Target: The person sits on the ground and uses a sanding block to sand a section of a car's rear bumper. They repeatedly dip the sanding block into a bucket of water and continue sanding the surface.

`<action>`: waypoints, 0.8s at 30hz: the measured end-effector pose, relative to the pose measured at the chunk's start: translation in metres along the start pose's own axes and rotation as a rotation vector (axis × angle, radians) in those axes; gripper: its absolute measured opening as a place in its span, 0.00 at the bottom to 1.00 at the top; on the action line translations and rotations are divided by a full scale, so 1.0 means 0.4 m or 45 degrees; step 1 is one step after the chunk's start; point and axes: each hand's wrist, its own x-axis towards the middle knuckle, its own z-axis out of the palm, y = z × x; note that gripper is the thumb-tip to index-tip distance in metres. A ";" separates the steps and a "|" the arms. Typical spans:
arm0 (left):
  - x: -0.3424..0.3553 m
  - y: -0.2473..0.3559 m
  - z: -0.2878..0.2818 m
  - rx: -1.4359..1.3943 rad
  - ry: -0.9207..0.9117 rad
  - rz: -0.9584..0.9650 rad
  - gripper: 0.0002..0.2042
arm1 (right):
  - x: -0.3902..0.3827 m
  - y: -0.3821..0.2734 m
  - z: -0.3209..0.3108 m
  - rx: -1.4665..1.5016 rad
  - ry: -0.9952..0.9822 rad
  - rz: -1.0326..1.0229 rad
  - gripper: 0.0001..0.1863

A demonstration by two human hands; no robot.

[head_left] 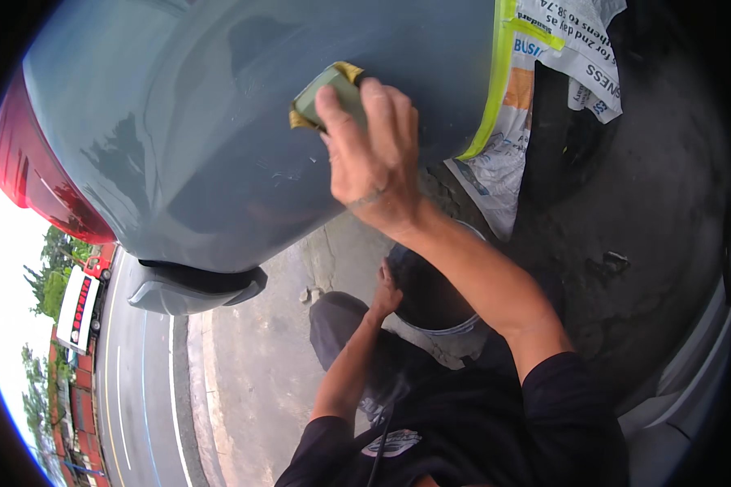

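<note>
My right hand grips a green-grey sanding block, fingers and thumb closed over its sides. Yellowish sandpaper wraps the block and sticks out at its ends. The block lies against the grey car body panel, where a few pale scuffs show below it. Lower down, my left hand is closed beside my knee, at the rim of a dark bucket. What that hand holds, if anything, is hidden.
Newspaper held by yellow-green tape covers the panel's right edge, near a dark tyre. A red tail light and a grey bumper piece sit at left. Beyond are a road and a truck.
</note>
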 end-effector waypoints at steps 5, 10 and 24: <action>-0.035 0.023 -0.020 -0.020 -0.017 -0.004 0.50 | -0.017 0.093 -0.034 -0.018 -0.140 -0.250 0.20; -0.006 -0.034 0.025 0.078 -0.007 0.147 0.50 | 0.003 0.021 -0.031 -0.017 -0.060 0.098 0.27; -0.032 -0.118 -0.006 0.062 0.036 0.330 0.51 | -0.073 -0.017 -0.006 0.085 -0.078 0.021 0.29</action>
